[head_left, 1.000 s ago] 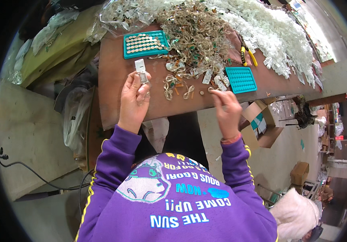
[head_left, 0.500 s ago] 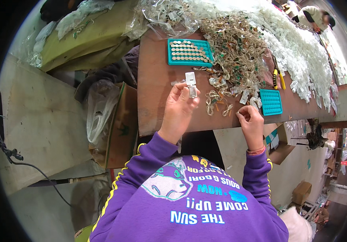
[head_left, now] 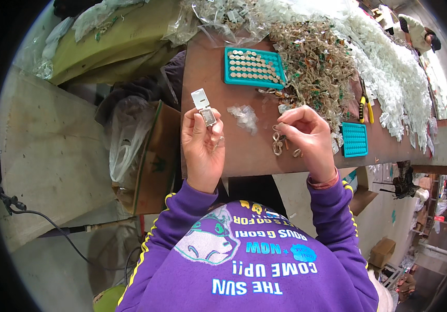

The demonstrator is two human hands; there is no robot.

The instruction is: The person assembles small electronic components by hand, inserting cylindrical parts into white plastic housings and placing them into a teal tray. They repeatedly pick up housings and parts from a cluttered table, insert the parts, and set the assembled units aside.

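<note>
Raised at the table's near left side, my left hand pinches a small white hinged plastic case between thumb and fingers. Its lid is flipped up and a shallow frame shows below. My right hand is closed in a pinch over small coiled wires; a pale loop shows by the fingertips, but whether they grip it is unclear. Between my hands lies a little heap of clear plastic pieces. Behind it sits a teal tray with rows of round, coin-like discs.
A large pile of tangled wires covers the table's middle, with a mound of white plastic pieces beyond. Yellow-and-black pliers and a second teal tray lie at right. Another person is at the far right.
My left hand has moved left with the white case, uncovering the clear plastic pieces. My right hand has moved up and left, over the coiled wires.
</note>
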